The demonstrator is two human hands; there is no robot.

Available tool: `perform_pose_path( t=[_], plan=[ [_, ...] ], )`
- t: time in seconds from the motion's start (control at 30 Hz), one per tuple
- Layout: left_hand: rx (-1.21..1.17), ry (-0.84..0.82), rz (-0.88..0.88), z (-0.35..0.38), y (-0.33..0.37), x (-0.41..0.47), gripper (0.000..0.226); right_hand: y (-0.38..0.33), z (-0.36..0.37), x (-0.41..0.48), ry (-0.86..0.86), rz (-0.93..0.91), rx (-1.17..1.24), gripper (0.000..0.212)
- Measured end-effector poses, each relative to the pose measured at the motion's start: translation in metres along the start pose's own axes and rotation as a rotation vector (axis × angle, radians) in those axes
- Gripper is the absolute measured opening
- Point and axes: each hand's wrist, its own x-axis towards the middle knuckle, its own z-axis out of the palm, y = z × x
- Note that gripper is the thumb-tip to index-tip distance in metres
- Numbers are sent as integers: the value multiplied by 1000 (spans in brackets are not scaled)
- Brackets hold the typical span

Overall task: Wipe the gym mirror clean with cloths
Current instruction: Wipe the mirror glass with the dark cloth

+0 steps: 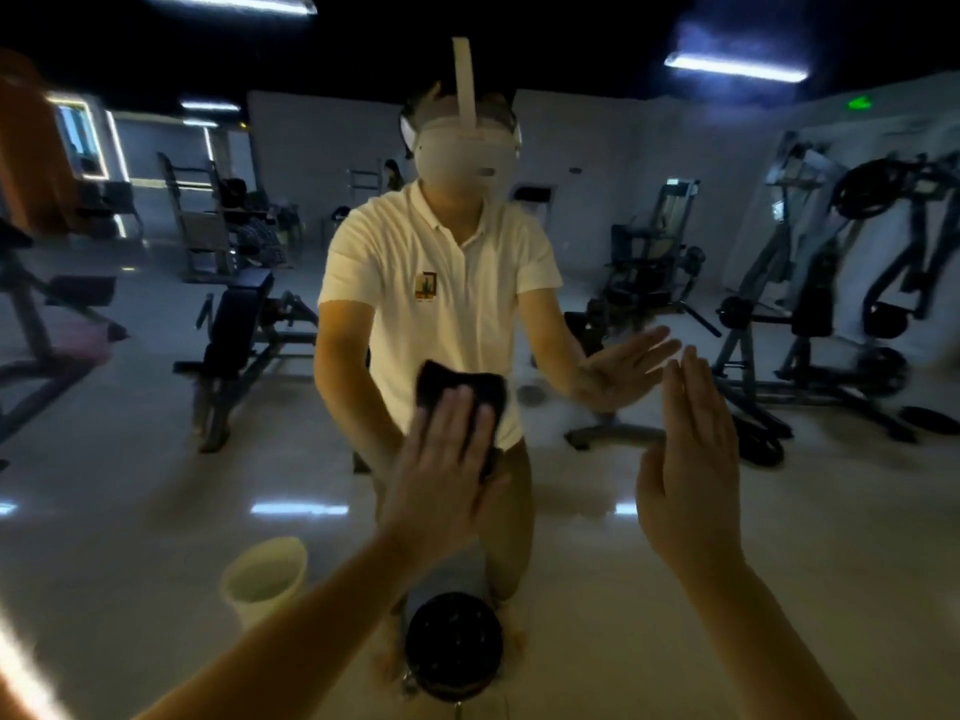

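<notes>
The gym mirror (156, 511) fills the whole view and reflects a person in a white shirt and headset. My left hand (441, 470) lies flat with straight fingers on a dark cloth (462, 389), pressing it against the glass at the middle. My right hand (691, 475) is raised to the right, fingers straight and together, edge-on to the mirror and holding nothing. Its reflection appears just above and to its left. Whether it touches the glass is unclear.
A white bucket (265, 576) stands low by the mirror at the left. A round black weight (454, 644) sits at the bottom middle. Reflected benches (239, 324) and weight machines (831, 304) show in the glass.
</notes>
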Motion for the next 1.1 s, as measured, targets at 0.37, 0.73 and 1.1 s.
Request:
perform_pose_path(
  t=[0.37,0.73,1.1],
  plan=[
    [179,-183,217,23,117,65,71,133,-48,12,-103,-206,-95,77],
    [-34,84,-847,-21,88,40,71,136,-52,19,-218,-208,-64,94],
    [174,-303,404,64,243,97,58,174,-85,35,-262,-359,62,64]
  ],
)
